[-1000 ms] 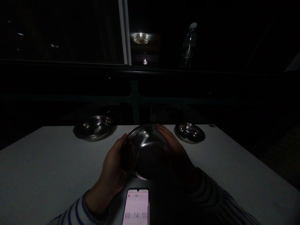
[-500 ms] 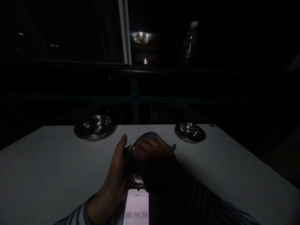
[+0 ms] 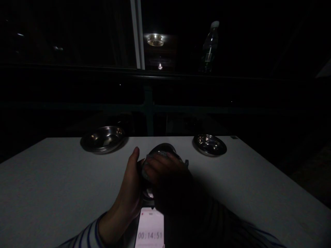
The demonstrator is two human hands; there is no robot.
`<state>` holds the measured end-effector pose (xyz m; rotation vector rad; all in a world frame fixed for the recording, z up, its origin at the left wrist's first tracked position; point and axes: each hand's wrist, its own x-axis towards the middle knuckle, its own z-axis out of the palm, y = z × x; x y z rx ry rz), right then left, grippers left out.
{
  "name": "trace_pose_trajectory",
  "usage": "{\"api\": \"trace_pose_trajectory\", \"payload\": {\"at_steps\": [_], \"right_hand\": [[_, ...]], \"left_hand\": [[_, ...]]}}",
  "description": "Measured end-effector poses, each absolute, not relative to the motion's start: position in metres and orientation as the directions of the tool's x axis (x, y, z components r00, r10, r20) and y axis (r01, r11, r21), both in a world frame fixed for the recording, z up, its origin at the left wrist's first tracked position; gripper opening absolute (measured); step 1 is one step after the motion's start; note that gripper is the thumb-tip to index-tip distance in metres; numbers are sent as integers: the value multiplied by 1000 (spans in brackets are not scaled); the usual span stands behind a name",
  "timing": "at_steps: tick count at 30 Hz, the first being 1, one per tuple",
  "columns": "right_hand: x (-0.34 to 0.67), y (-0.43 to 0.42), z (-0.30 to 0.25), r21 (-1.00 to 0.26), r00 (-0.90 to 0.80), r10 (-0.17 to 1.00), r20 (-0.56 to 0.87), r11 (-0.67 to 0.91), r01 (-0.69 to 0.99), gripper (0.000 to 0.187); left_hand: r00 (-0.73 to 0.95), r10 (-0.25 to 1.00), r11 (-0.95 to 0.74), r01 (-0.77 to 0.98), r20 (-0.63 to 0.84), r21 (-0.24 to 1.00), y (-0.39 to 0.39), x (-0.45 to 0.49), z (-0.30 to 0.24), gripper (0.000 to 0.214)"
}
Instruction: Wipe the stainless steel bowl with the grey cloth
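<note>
The scene is very dark. My left hand grips the left rim of a steel bowl held just above the white table, thumb up. My right hand lies over the bowl's inside with its fingers curled and pressed on a pale pad or cloth that I cannot make out clearly. Most of the bowl is hidden behind the right hand.
A larger steel bowl sits at the table's far left, a smaller one at the far right. A phone with a running timer lies near the front edge. A water bottle stands on the dark ledge behind.
The bowl has been tilted and drawn in, and my right hand has slid from the bowl's right rim over its inside towards the left.
</note>
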<state>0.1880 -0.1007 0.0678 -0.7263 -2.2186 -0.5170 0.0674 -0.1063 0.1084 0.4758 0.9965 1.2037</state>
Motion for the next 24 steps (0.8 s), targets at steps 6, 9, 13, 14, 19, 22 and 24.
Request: {"api": "trace_pose_trajectory", "payload": {"at_steps": [6, 9, 13, 14, 19, 22, 24], "right_hand": [[213, -81, 73, -202, -382, 491, 783, 782, 590, 43], [223, -75, 70, -470, -274, 612, 742, 766, 439, 45], [221, -77, 65, -655, -157, 698, 698, 712, 253, 50], [220, -78, 64, -670, -136, 709, 691, 700, 245, 52], [217, -82, 60, -611, -119, 697, 707, 687, 392, 57], [217, -80, 61, -392, -213, 590, 779, 723, 568, 55], [212, -78, 60, -178, -294, 483, 824, 715, 676, 52]], "left_hand": [[83, 916, 374, -538, -393, 755, -104, 64, 109, 44], [96, 930, 338, -596, -354, 729, -100, 60, 113, 38], [23, 964, 200, -716, -264, 669, -96, 57, 117, 34], [8, 967, 181, -727, -255, 663, -95, 57, 118, 34], [34, 963, 211, -707, -266, 675, -93, 60, 116, 27], [0, 954, 216, -695, -301, 685, -93, 62, 113, 27], [-33, 939, 229, -685, -343, 692, -94, 64, 111, 28]]}}
